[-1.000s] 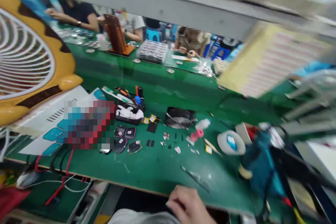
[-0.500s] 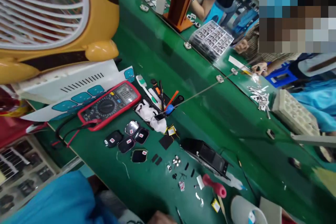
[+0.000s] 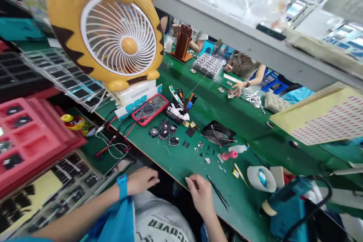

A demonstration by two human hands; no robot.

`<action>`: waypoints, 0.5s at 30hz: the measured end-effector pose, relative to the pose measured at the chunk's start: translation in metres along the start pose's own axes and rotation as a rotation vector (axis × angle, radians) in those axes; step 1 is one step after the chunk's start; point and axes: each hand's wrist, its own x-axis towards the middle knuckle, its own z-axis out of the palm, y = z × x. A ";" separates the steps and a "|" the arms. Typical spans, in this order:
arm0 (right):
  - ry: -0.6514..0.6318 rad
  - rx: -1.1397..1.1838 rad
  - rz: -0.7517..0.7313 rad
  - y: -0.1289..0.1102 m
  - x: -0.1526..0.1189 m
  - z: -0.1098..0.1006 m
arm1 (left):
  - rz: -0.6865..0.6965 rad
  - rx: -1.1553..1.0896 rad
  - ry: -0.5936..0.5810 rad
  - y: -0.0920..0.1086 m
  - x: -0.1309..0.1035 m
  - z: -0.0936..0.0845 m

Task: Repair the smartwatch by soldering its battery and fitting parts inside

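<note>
My left hand (image 3: pixel 143 180), with a blue band at the wrist, hovers near the front edge of the green bench (image 3: pixel 159 157), fingers loosely curled, and what it holds, if anything, is hidden. My right hand (image 3: pixel 200 191) rests at the bench edge with thumb and fingers apart and nothing between them. Black tweezers (image 3: pixel 218 193) lie just right of it, untouched. Beyond are several dark watch-like modules (image 3: pixel 164 133), small loose parts (image 3: pixel 200 144), a pink-handled tool (image 3: pixel 229 155) and a black round fan (image 3: pixel 217 134).
A red multimeter (image 3: pixel 150 109) stands before a yellow tiger-shaped fan (image 3: pixel 107 26). Red trays (image 3: pixel 31 132) are at left. A white cup (image 3: pixel 261 179) and a teal device (image 3: pixel 289 211) stand at right. Across the bench, another person's hand (image 3: pixel 237 89) touches small parts.
The view has tilted up and widened, showing the whole fan, the shelf and both my hands. Earlier only part of one hand showed at the bottom edge.
</note>
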 end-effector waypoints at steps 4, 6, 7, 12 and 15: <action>0.016 0.008 -0.027 0.002 0.002 0.001 | 0.166 0.043 0.162 0.014 0.018 -0.017; 0.021 0.008 -0.036 0.002 0.003 0.000 | 0.288 0.137 0.313 0.013 0.034 -0.023; 0.025 0.010 -0.040 0.001 0.003 0.000 | 0.329 0.175 0.349 0.010 0.041 -0.025; 0.054 0.035 -0.047 -0.001 0.005 -0.001 | 0.401 0.289 0.320 -0.008 0.046 -0.032; 0.061 0.065 -0.032 0.001 0.005 -0.001 | 0.340 0.321 0.230 -0.018 0.018 -0.052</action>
